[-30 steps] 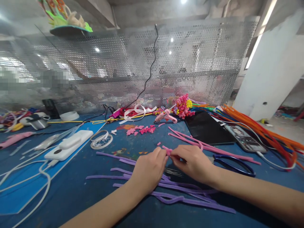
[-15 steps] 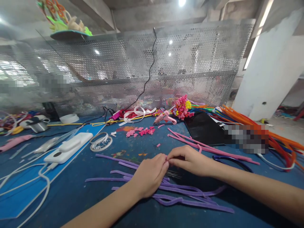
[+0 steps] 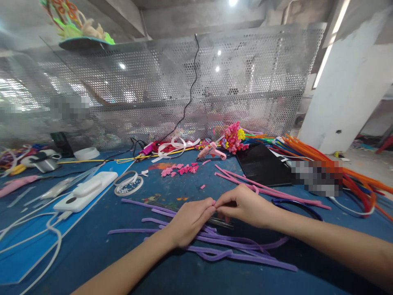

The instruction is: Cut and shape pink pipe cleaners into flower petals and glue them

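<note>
My left hand (image 3: 190, 219) and my right hand (image 3: 245, 205) meet fingertip to fingertip low over the blue table (image 3: 92, 254). Both are closed in a pinch on a small pink pipe-cleaner piece, which the fingers almost wholly hide. Under and around the hands lie several purple pipe cleaners (image 3: 245, 258) and a bundle of thin dark wires (image 3: 222, 223). Long pink pipe cleaners (image 3: 276, 191) lie just beyond my right hand.
Blue-handled scissors (image 3: 299, 203) lie right of my right wrist. Behind them are a black tablet (image 3: 262, 166), orange pipe cleaners (image 3: 337, 157), a pink glue gun (image 3: 211, 152) and pink flower pieces (image 3: 181, 169). A white power bank (image 3: 82, 192) and a tape ring (image 3: 128, 184) lie at left. A perforated metal screen (image 3: 184, 90) closes the back.
The hands have dropped closer to the table and drawn together. The pink piece that showed between the fingers is now covered by them.
</note>
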### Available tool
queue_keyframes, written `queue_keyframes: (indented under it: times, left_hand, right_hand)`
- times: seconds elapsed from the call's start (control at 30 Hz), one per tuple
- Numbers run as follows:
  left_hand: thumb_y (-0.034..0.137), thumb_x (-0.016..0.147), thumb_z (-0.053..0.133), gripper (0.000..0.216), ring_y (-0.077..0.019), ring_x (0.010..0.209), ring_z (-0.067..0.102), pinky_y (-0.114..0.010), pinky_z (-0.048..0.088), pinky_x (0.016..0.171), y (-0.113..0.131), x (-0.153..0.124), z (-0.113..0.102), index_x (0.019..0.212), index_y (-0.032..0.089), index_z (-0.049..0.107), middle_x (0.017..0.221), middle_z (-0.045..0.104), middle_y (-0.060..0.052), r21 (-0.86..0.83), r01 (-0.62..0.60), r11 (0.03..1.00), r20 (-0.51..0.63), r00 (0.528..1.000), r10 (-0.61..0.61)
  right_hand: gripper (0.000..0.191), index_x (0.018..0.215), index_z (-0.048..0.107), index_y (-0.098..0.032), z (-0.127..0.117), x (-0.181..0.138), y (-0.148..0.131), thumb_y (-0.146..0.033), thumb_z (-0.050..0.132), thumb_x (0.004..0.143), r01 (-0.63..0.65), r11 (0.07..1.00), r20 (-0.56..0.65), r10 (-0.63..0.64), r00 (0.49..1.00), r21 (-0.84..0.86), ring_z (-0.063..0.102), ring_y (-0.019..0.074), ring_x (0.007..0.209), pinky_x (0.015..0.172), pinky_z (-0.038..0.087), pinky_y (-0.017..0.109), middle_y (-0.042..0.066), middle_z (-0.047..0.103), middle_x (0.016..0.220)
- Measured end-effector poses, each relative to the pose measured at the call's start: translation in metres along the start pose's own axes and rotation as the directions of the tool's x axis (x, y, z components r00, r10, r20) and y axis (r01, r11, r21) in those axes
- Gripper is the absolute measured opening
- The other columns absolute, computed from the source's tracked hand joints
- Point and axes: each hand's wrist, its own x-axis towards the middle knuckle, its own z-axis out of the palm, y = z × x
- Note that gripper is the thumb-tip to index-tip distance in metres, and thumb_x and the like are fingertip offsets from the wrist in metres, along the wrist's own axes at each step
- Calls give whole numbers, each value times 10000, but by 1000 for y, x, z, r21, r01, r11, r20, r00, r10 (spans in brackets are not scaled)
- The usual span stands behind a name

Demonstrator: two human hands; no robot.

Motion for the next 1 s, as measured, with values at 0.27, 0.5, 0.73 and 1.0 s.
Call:
queue_keyframes:
  times: [0.27, 0.5, 0.73, 1.0]
  left_hand:
    - [407, 900, 256, 327, -125, 631, 465, -227, 319, 582, 5, 1, -1, 744, 198, 455, 680, 495, 34, 25, 79, 997, -86, 993, -77]
    - [339, 913, 228, 282, -151, 709, 531, -244, 343, 620, 6, -1, -1, 847, 210, 470, 783, 562, 6, 220, -31, 975, 34, 999, 24]
    - [311, 921, 187, 336, -128, 679, 486, -223, 347, 643, 9, -1, -3, 752, 200, 455, 721, 513, 20, 61, -1, 998, 44, 999, -2]
    - [361, 902, 240, 320, -104, 610, 382, -198, 316, 573, 9, -1, -6, 700, 187, 417, 649, 404, 42, -260, 72, 963, 38, 997, -64]
  right_hand:
    - [200, 790, 683, -157, 2, 1, 7, -182, 485, 783, -7, 996, -113, -3, 994, -90, 575, 117, 563, 516, 369, 186, 5, 647, 610]
    - [183, 780, 679, -158, 0, 2, 5, -166, 497, 800, 161, 972, 18, -160, 987, -171, 563, 112, 633, 582, 360, 191, 16, 658, 697]
    - [212, 672, 627, -145, -2, 4, 11, -347, 598, 729, -86, 996, -83, 86, 993, 6, 511, 99, 514, 466, 350, 188, -8, 579, 558]
    - [273, 806, 615, -151, 3, 8, 20, -413, 592, 729, -141, 946, 40, 135, 990, 291, 525, 85, 493, 451, 379, 181, -9, 594, 654]
